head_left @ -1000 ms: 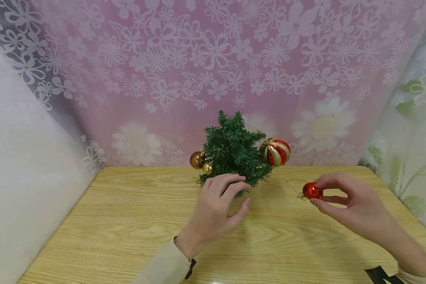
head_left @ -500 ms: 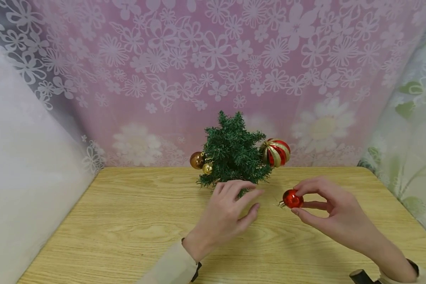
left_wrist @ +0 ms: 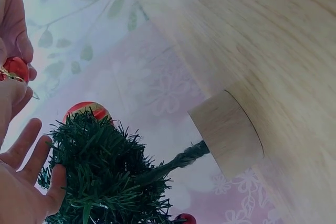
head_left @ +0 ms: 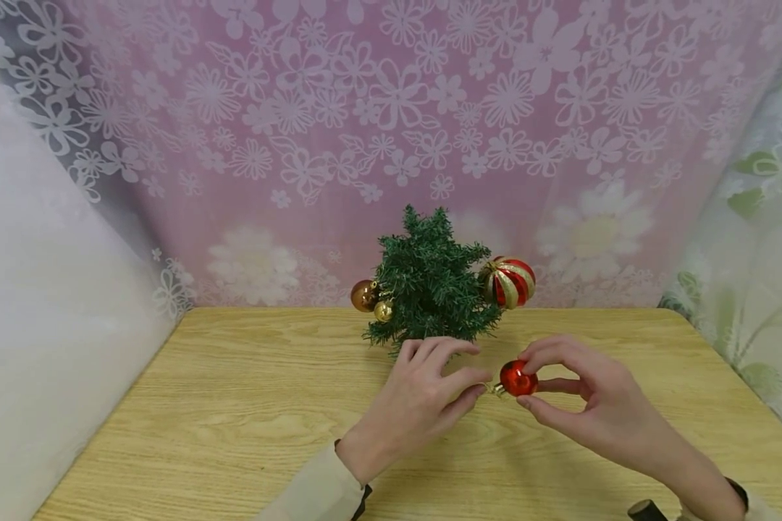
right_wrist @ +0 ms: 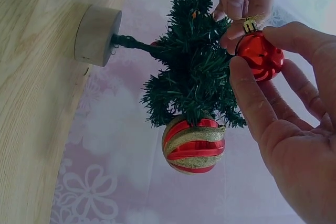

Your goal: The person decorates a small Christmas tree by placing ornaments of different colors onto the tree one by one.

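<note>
My right hand [head_left: 599, 412] holds a shiny red Christmas ball [head_left: 518, 378] between thumb and fingers, its gold cap [right_wrist: 250, 24] turned toward the other hand. The thumb and index finger of my left hand [head_left: 423, 398] meet at the thin gold string [head_left: 487, 388] on that cap and pinch it. Behind both hands stands a small green artificial Christmas tree [head_left: 433, 278]. On its right side hangs a large red and gold striped ball [head_left: 510, 282]. A brown ball [head_left: 363, 295] and a small gold ball [head_left: 383, 311] hang on the left.
The tree's round wooden base [right_wrist: 97, 35] rests on the wood-grain table [head_left: 247, 405]. A pink floral curtain [head_left: 339, 145] hangs behind the table's back edge, with pale cloth at both sides. Another red ball [left_wrist: 185, 219] shows low on the tree in the left wrist view.
My right hand has carried the red ball leftward and nearer. My left hand has shifted slightly right, and its fingertips have come together on the ball's string.
</note>
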### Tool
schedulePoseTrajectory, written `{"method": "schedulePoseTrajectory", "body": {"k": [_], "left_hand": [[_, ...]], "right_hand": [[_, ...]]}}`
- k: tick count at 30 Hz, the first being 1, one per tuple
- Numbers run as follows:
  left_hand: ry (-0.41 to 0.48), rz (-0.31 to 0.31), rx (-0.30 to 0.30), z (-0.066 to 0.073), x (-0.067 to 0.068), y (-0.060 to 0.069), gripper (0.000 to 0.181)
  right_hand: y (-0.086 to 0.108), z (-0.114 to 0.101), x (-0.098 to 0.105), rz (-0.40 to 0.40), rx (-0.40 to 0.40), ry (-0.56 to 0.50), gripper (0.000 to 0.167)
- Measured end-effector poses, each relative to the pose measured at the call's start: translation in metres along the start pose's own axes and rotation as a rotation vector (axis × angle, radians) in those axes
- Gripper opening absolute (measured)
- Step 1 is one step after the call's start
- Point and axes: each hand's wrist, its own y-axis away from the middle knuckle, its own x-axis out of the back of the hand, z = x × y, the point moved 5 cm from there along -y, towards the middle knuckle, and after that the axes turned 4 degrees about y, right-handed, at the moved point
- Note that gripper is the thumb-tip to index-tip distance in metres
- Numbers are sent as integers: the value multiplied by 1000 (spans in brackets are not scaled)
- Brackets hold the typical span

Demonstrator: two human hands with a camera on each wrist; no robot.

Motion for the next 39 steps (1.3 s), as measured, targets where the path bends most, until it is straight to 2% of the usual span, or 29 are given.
{"method": "schedulePoseTrajectory", "body": {"k": [5,11,17,23,28,31,33,35,39], "left_hand": [[11,54,-3,0,2,0,6],[60,102,31,-1,4,2,5],[115,133,65,0,6,3,6],[141,169,64,2,8,5,5],[230,212,83,1,10,7,4],[292,211,97,0,10,8,5],[326,211,103,0,10,8,5],[355,213,107,0,11,8,6],[393,217,107,1,11,8,7]], "right_hand": [[1,0,-2,2,-35,43,56],[2,0,-7,21,-13,99,58],[0,0,-13,-34,-59,80,52],[0,-1,-18,-66,-78,109,50],[1,0,-19,-27,-50,153,46],[1,-1,-21,-3,0,144,35],[1,-1,-22,13,23,150,32],[0,-2,-23,27,43,164,35],[-3,-4,-24,19,40,214,50]]}}
